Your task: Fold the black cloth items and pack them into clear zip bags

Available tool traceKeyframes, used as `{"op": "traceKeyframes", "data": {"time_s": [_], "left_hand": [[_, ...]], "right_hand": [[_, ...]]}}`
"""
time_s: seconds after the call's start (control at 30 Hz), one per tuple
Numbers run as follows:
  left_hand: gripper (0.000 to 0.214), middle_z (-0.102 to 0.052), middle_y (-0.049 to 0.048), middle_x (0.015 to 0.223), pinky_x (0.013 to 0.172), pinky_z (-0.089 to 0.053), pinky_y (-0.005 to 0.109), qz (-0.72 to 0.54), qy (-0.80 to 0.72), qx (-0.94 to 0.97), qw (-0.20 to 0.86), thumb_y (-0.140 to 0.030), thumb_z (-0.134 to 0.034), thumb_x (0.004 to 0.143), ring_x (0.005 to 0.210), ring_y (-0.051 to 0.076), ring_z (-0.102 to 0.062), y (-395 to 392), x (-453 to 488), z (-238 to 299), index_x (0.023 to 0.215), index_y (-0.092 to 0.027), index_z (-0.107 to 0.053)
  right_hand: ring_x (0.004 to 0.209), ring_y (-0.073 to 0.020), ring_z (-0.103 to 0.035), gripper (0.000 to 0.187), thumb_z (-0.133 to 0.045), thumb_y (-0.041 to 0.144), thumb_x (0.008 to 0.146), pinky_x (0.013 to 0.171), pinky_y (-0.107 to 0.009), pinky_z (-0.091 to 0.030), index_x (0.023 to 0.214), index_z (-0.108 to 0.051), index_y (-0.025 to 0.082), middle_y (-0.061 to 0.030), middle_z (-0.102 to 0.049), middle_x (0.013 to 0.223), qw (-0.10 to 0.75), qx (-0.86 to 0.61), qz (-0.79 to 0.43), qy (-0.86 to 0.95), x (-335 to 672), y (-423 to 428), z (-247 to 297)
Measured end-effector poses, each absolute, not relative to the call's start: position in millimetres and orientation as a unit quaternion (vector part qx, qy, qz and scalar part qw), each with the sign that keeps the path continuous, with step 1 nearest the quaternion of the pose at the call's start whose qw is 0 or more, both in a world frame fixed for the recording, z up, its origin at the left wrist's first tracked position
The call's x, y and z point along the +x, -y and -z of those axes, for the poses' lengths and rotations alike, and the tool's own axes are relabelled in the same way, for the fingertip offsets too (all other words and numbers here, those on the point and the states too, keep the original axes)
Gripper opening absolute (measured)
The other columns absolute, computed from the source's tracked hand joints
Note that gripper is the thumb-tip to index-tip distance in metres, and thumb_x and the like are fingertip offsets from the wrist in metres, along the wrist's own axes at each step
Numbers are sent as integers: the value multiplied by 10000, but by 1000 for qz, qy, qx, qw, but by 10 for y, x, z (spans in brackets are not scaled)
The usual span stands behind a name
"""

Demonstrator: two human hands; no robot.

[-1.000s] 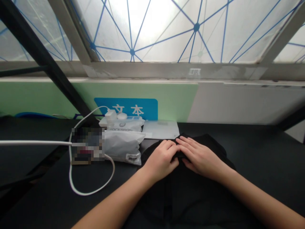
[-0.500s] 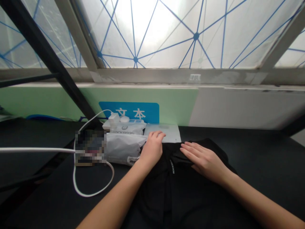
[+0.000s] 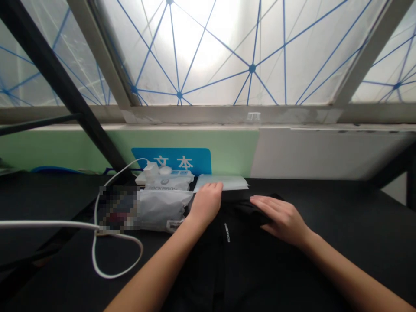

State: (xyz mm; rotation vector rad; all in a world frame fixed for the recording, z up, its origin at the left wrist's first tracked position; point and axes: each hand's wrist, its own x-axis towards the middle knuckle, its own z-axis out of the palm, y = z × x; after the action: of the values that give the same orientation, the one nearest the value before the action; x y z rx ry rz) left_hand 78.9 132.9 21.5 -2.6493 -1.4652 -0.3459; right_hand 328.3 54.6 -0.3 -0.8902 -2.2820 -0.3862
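Note:
A black garment (image 3: 253, 264) with a small white printed label lies spread in front of me, its far edge bunched up. My left hand (image 3: 207, 201) is closed at the far left of that edge, fingers curled in; the cloth under its fingertips is mostly hidden. At the far right, my right hand (image 3: 286, 219) has its fingers together over a raised fold, with the thumb below and black cloth between. Just behind my left hand is a translucent plastic sheet (image 3: 230, 182). Left of that hand lies a grey plastic package (image 3: 162, 208).
A white power strip (image 3: 141, 178) with a plugged-in charger stands by the wall, behind a smaller printed plastic bag (image 3: 167, 183). White cable (image 3: 113, 275) loops over the black tabletop (image 3: 351, 212) at left. A dark metal frame (image 3: 81, 112) rises on the left. A blurred patch covers something beside the package.
The view has tilted up and shifted slightly right. My left fingers have curled in more. My right fingers bend more over the fold. The plastic sheet looks narrower, with its right edge lifted.

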Motion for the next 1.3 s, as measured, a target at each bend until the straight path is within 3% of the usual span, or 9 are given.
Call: {"op": "traceKeyframes", "data": {"time_s": [0.23,0.47,0.6,0.7,0.83,0.9,0.97,1.13,1.3], "left_hand": [[141,-700,96,980,835,-528,371,146,309,-940,0,-113,-483,965,931,259,-662,-739,701,-167,956,-180,-607],[87,-729,79,1043,950,-491,363,89,117,-988,-50,-131,-594,924,1056,250,-671,-189,643,-124,917,-214,-621],[267,-758,15,962,1010,-470,352,80,159,-975,-134,9,-552,826,1199,238,-643,-298,350,-269,767,-242,-622],[310,-767,-7,948,1072,-444,428,64,239,-956,-161,50,-504,738,1314,279,-577,-468,201,-455,662,-236,-597],[441,-764,31,979,819,-563,332,61,295,-931,-205,-20,-505,752,960,245,-726,-581,408,-574,1057,-276,-694],[506,-764,71,933,722,-559,340,60,317,-932,-164,-74,-482,823,854,270,-736,-597,636,-513,1265,-265,-639],[512,-763,99,898,656,-540,350,43,318,-940,-118,-118,-494,840,797,303,-736,-613,853,-407,1320,-245,-619],[340,-745,77,913,673,-509,317,22,279,-952,-124,-125,-477,879,814,264,-718,-654,1065,-271,1122,-244,-682],[132,-662,22,831,639,-449,265,36,221,-964,-144,-174,-528,917,729,177,-629,-584,1048,-320,815,-208,-605]], "right_hand": [[952,-313,-759,393,-718,299,878,840,-413,-635,1257,-647,221,-115,-769,1099,454,-445,244,733,3723,-599,-64],[983,-290,-750,353,-679,296,908,865,-412,-625,1242,-634,192,-131,-760,1118,401,-449,209,771,3705,-686,18],[976,-274,-751,308,-662,297,925,862,-387,-625,1206,-647,171,-133,-764,1092,378,-430,183,799,3609,-677,11],[967,-268,-752,292,-653,305,930,861,-384,-627,1191,-657,176,-125,-767,1084,370,-424,163,810,3563,-670,12],[992,-264,-744,305,-645,318,941,879,-387,-622,1211,-644,177,-129,-759,1109,360,-418,141,822,3535,-670,50],[1029,-262,-733,322,-645,307,942,906,-390,-613,1236,-632,176,-132,-749,1139,354,-415,129,828,3535,-673,78],[1076,-264,-717,351,-642,279,937,941,-400,-600,1272,-617,176,-134,-735,1180,350,-417,117,831,3546,-682,104],[1169,-281,-668,478,-594,156,881,1007,-458,-564,1357,-579,197,-137,-693,1275,350,-421,106,830,3602,-732,147],[1195,-301,-634,537,-560,80,832,1017,-512,-536,1352,-589,210,-136,-671,1311,345,-415,119,833,3616,-775,173]]}}
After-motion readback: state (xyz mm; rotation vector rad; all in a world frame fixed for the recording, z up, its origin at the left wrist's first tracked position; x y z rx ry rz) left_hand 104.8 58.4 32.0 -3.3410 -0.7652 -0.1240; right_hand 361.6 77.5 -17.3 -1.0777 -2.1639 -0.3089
